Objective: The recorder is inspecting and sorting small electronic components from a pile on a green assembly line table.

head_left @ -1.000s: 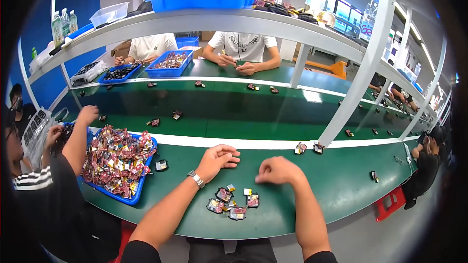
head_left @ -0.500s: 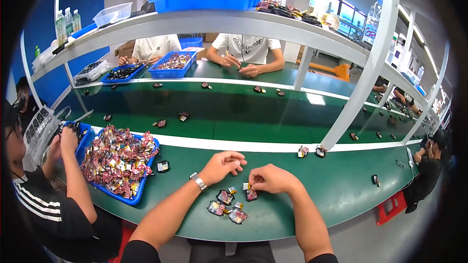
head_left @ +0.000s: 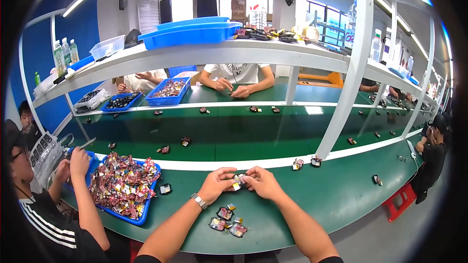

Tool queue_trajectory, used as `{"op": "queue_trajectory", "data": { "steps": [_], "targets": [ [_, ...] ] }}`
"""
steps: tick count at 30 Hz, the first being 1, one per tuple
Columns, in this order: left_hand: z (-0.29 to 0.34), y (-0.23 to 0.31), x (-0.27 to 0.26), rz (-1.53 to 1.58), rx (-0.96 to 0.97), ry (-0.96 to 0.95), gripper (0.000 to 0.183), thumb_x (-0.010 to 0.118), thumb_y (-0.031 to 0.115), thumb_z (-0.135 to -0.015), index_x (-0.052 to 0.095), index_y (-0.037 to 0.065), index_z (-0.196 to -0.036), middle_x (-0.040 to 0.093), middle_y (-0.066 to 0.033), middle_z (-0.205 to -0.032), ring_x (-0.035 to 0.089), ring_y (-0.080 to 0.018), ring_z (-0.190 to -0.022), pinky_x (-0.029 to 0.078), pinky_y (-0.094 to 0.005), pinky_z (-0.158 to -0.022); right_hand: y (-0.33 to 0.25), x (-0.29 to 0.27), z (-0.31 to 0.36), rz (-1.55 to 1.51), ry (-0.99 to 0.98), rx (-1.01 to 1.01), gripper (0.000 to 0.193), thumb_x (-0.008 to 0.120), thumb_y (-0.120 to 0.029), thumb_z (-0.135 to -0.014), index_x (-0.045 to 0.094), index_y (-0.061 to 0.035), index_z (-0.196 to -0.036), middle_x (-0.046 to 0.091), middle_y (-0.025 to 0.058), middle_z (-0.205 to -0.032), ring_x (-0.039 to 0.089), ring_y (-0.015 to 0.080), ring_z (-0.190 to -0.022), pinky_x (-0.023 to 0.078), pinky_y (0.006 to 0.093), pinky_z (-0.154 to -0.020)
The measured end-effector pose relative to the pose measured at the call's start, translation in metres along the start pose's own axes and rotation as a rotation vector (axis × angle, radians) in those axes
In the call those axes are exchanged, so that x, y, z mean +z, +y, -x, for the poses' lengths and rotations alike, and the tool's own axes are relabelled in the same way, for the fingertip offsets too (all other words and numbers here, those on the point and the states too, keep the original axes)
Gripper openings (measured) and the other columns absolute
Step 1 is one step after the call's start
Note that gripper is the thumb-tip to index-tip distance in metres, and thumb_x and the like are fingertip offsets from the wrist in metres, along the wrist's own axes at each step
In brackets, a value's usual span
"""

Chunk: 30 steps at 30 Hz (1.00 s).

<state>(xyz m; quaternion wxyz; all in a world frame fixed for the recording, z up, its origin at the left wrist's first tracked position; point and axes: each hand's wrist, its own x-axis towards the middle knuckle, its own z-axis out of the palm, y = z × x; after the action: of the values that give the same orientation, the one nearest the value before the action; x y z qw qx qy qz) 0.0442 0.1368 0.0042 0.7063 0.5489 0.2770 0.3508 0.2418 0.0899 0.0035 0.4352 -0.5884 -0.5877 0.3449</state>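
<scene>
Above the green bench, my left hand (head_left: 217,185) and my right hand (head_left: 264,183) meet, both closed on a small electronic module (head_left: 238,182). It looks silvery with a yellow patch; the fingertips cover part of it. Just below my hands lie similar modules, with red circuit boards, dark casings and silver and yellow parts: one upper module (head_left: 225,213), one at the left (head_left: 217,223) and one at the right (head_left: 238,229). A watch sits on my left wrist.
Left of me stands a blue tray (head_left: 141,221) heaped with red-board modules, beside a person in a dark striped shirt (head_left: 53,224). A single module (head_left: 165,189) lies by the tray. A white frame post (head_left: 336,92) rises at the right. More modules dot the green belt (head_left: 234,143).
My right hand has picked up a module from the bench and moved it up to my left hand; both now hold it. The view has tilted slightly upward.
</scene>
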Motion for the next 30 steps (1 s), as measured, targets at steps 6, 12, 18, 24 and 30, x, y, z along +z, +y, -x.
{"op": "queue_trajectory", "data": {
  "steps": [6, 12, 18, 24, 30],
  "targets": [
    [0.002, -0.001, -0.004, 0.039, -0.053, -0.111, 0.044, 0.056, -0.001, -0.092, 0.045, 0.001, -0.134, 0.054, -0.0130, -0.122, 0.062, -0.0202, -0.104, 0.057, -0.0326, -0.090, -0.007, 0.005, 0.000, -0.013, 0.067, -0.278, 0.011, 0.065, -0.006, -0.089, 0.064, 0.0019, -0.096, 0.067, 0.0075, -0.091, 0.065, 0.0134, -0.080, 0.055, 0.0277, -0.072],
    [0.002, -0.001, 0.001, 0.056, -0.048, -0.149, 0.039, 0.050, 0.005, -0.097, 0.044, 0.004, -0.135, 0.056, -0.0107, -0.121, 0.061, -0.0187, -0.107, 0.055, -0.0369, -0.095, -0.019, 0.005, 0.004, 0.251, 0.132, -0.549, 0.016, 0.072, -0.007, -0.080, 0.069, -0.0075, -0.095, 0.062, 0.0063, -0.100, 0.065, 0.0199, -0.082, 0.054, 0.0303, -0.070],
    [-0.002, -0.009, -0.008, 0.155, -0.075, -0.104, 0.035, 0.046, 0.006, -0.099, 0.045, 0.004, -0.134, 0.057, -0.0106, -0.122, 0.061, -0.0180, -0.108, 0.055, -0.0324, -0.092, -0.023, 0.002, 0.006, 0.563, 0.173, -0.781, 0.020, 0.074, -0.009, -0.075, 0.070, -0.0117, -0.094, 0.061, 0.0029, -0.102, 0.062, 0.0217, -0.085, 0.054, 0.0332, -0.069],
    [-0.002, -0.010, -0.001, 0.105, -0.033, -0.044, 0.030, 0.045, 0.004, -0.099, 0.047, 0.002, -0.128, 0.060, -0.0104, -0.116, 0.062, -0.0185, -0.107, 0.055, -0.0333, -0.093, -0.017, 0.011, -0.001, 0.653, 0.180, -0.791, 0.020, 0.073, -0.007, -0.071, 0.065, -0.0101, -0.090, 0.059, 0.0053, -0.102, 0.060, 0.0240, -0.090, 0.053, 0.0356, -0.072],
    [-0.003, -0.014, -0.008, 0.092, -0.022, -0.051, 0.028, 0.044, 0.003, -0.099, 0.049, 0.003, -0.126, 0.060, -0.0098, -0.116, 0.062, -0.0182, -0.107, 0.055, -0.0338, -0.093, -0.017, 0.011, 0.000, 0.479, 0.062, -0.644, 0.019, 0.074, -0.006, -0.074, 0.061, -0.0073, -0.087, 0.056, 0.0072, -0.109, 0.059, 0.0263, -0.096, 0.052, 0.0358, -0.079]
  ]
}}
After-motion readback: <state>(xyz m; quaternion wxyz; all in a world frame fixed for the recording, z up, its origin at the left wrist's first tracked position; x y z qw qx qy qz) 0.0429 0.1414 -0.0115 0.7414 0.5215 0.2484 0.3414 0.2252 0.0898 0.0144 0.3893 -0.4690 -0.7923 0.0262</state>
